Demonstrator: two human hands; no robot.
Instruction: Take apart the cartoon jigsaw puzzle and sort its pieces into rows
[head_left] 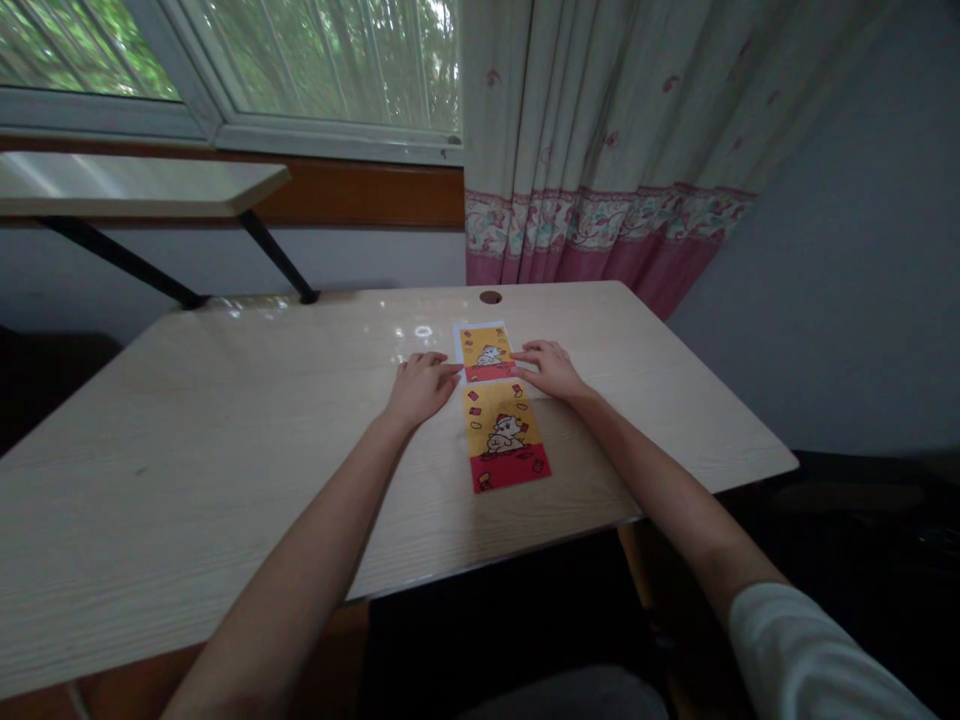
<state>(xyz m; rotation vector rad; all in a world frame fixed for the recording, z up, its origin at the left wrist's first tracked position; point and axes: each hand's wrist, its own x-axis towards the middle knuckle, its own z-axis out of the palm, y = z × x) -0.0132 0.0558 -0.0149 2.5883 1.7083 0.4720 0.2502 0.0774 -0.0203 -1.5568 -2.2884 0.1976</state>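
Note:
On the desk lies a small yellow and red picture card (484,345) with a white border, showing a white cartoon animal. A larger picture sheet (506,430) with the same design lies just below it, nearer to me. My left hand (426,385) rests at the left edge of the upper card, index fingertip at its border and thumb apart from the other fingers. At the card's right edge lies my right hand (551,368), fingers stretched out and fingertips at the border. Neither hand is wrapped round anything.
The pale wooden desk (300,430) has a round cable hole (490,297) near its back edge. A raised shelf (142,185) on black supports stands at the back left. Behind the desk hang long curtains (585,130) beside a window (322,60).

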